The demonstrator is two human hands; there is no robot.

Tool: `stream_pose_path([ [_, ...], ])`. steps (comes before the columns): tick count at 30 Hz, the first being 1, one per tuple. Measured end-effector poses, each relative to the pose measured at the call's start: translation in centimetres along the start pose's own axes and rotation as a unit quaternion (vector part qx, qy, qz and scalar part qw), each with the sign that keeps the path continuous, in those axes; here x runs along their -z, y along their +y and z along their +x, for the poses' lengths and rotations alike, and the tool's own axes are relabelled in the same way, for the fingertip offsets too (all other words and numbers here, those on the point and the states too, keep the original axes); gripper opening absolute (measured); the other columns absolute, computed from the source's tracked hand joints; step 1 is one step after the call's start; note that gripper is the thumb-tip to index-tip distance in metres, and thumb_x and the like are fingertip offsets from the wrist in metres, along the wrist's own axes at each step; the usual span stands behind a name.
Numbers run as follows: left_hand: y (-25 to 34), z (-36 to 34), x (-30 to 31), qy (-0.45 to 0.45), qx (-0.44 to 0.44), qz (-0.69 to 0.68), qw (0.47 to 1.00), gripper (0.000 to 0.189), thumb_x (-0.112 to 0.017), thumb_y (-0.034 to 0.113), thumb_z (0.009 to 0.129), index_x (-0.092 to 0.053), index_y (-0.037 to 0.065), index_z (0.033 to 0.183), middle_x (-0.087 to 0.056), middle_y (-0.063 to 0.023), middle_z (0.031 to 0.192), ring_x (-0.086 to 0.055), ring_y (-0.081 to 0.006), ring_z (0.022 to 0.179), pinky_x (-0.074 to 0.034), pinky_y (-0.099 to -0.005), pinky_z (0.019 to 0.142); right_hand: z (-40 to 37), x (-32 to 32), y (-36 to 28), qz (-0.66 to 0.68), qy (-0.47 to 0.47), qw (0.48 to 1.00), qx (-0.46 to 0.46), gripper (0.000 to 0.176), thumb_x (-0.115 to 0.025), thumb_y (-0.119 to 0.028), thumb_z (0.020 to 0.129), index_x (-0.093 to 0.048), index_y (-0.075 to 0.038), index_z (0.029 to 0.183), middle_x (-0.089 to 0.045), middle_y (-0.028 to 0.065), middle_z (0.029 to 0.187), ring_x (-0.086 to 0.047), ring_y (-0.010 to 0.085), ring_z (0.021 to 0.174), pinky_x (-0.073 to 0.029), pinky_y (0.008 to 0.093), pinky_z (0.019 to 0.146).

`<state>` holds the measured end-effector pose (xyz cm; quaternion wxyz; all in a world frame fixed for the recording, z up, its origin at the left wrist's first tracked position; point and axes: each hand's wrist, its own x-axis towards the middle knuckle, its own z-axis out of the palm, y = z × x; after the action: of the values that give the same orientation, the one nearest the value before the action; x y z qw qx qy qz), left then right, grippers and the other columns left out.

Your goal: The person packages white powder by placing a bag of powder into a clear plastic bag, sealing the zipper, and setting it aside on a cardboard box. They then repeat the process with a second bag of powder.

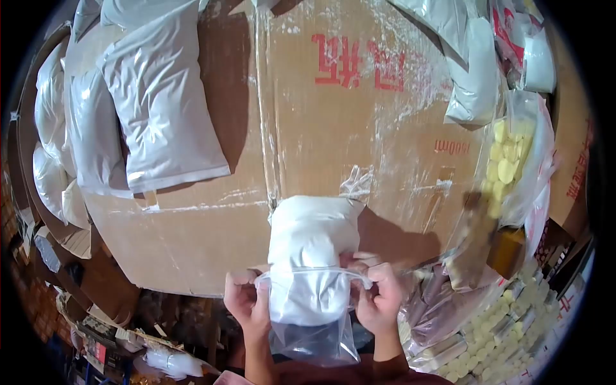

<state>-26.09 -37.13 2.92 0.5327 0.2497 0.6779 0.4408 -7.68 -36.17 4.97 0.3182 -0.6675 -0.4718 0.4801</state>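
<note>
A clear plastic bag filled with white material (311,240) lies at the near edge of the cardboard surface (321,141), its transparent end hanging toward my body. Across the bag runs a pale strip or bag edge. My left hand (249,300) pinches the strip's left end between thumb and fingers. At the right end, my right hand (378,298) grips the same strip, fingers curled beside the bag. The two hands are apart, one on each side of the bag.
Large filled white bags (160,102) lie at the upper left, and another white bag (475,77) at the upper right. Bags of yellow pieces (507,160) line the right side. Below right sit a purplish bag (433,308) and more yellow pieces (481,350).
</note>
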Motion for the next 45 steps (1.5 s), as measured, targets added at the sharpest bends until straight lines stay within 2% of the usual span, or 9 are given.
stream_pose_path([
  [4,-0.8,-0.8,-0.4,0.01,0.063,0.032,0.997,0.019,-0.063,0.002,0.087,-0.046,0.002,0.078,-0.053,-0.004,0.074,-0.047,-0.0085,0.067,-0.04,-0.0224,0.064,0.2,-0.8,-1.0,-0.025,0.02,0.989,-0.144,0.029,-0.062,-0.003,0.09,-0.039,-0.004,0.072,-0.041,0.0008,0.065,-0.035,0.0084,0.06,-0.031,0.024,0.055],
  [11,-0.2,-2.5,-3.4,0.117,0.112,0.116,0.98,0.024,-0.062,-0.001,0.086,-0.043,0.003,0.071,-0.043,0.0038,0.07,-0.037,-0.0049,0.065,-0.031,-0.0186,0.061,-3.3,-1.8,-0.3,-0.063,0.127,0.953,-0.269,0.021,-0.063,-0.004,0.089,-0.045,-0.001,0.079,-0.042,0.0041,0.07,-0.039,0.0101,0.065,-0.037,0.0254,0.06],
  [13,-0.3,-3.7,-2.5,0.085,0.239,0.051,0.966,0.026,-0.061,-0.001,0.086,-0.042,0.003,0.07,-0.042,0.0043,0.069,-0.035,-0.0045,0.065,-0.03,-0.019,0.059,-4.0,-1.6,-0.3,0.095,0.113,0.92,-0.363,0.016,-0.06,-0.003,0.091,-0.047,-0.002,0.082,-0.046,0.0005,0.072,-0.043,0.0069,0.068,-0.038,0.0227,0.062],
  [17,-2.4,-4.0,0.6,0.01,0.174,-0.019,0.984,0.036,-0.063,0.019,0.092,-0.04,0.006,0.068,-0.041,0.0059,0.068,-0.036,-0.0035,0.064,-0.029,-0.0204,0.056,-4.3,-1.1,-0.4,0.417,0.119,0.802,-0.411,0.017,-0.055,-0.002,0.093,-0.046,-0.007,0.08,-0.048,-0.0042,0.073,-0.044,0.0027,0.068,-0.036,0.0191,0.061],
  [22,-3.8,-2.9,0.8,-0.042,0.275,-0.087,0.956,0.021,-0.07,0.014,0.085,-0.054,0.0,0.083,-0.061,-0.0024,0.089,-0.052,-0.0073,0.077,-0.042,-0.0233,0.071,-4.5,-1.2,3.9,0.17,0.084,0.936,-0.297,0.018,-0.065,0.0,0.084,-0.048,-0.004,0.08,-0.054,0.0035,0.08,-0.052,0.0107,0.072,-0.042,0.0247,0.064],
  [27,-3.4,-3.6,0.4,0.002,0.082,0.057,0.995,0.017,-0.064,0.006,0.087,-0.048,-0.001,0.087,-0.059,-0.0122,0.098,-0.052,-0.0119,0.079,-0.043,-0.0246,0.068,-1.8,-0.5,3.8,-0.032,0.037,0.999,0.022,0.024,-0.071,0.003,0.074,-0.048,-0.002,0.076,-0.062,0.0202,0.112,-0.059,0.0379,0.102,-0.049,0.0412,0.085],
  [35,-1.8,-2.2,-4.6,0.094,0.044,0.124,0.987,0.02,-0.056,0.012,0.095,-0.04,0.003,0.086,-0.047,-0.0019,0.072,-0.045,-0.0061,0.065,-0.039,-0.0214,0.058,-0.1,-0.8,1.6,0.048,0.152,0.966,-0.206,0.026,-0.072,-0.003,0.077,-0.047,-0.001,0.07,-0.052,0.007,0.06,-0.04,0.0111,0.053,-0.036,0.0267,0.049],
  [39,-1.0,-1.5,-4.5,0.072,0.145,0.126,0.979,0.021,-0.056,0.01,0.095,-0.043,0.003,0.081,-0.05,-0.0001,0.071,-0.047,-0.0049,0.065,-0.041,-0.0208,0.06,0.9,-0.3,1.4,-0.02,0.096,0.977,-0.191,0.03,-0.073,-0.007,0.078,-0.045,0.0,0.07,-0.043,0.0082,0.056,-0.035,0.0165,0.051,-0.034,0.0277,0.049],
  [45,-1.8,-0.7,-1.9,-0.02,-0.027,0.294,0.955,0.035,-0.075,0.018,0.082,-0.044,0.002,0.078,-0.046,-0.0038,0.057,-0.038,-0.0103,0.05,-0.037,-0.0243,0.045,1.8,0.3,1.3,-0.067,-0.001,0.987,-0.144,0.032,-0.071,-0.017,0.082,-0.048,0.0,0.07,-0.05,0.0144,0.057,-0.048,0.0304,0.048,-0.038,0.0339,0.046],
])
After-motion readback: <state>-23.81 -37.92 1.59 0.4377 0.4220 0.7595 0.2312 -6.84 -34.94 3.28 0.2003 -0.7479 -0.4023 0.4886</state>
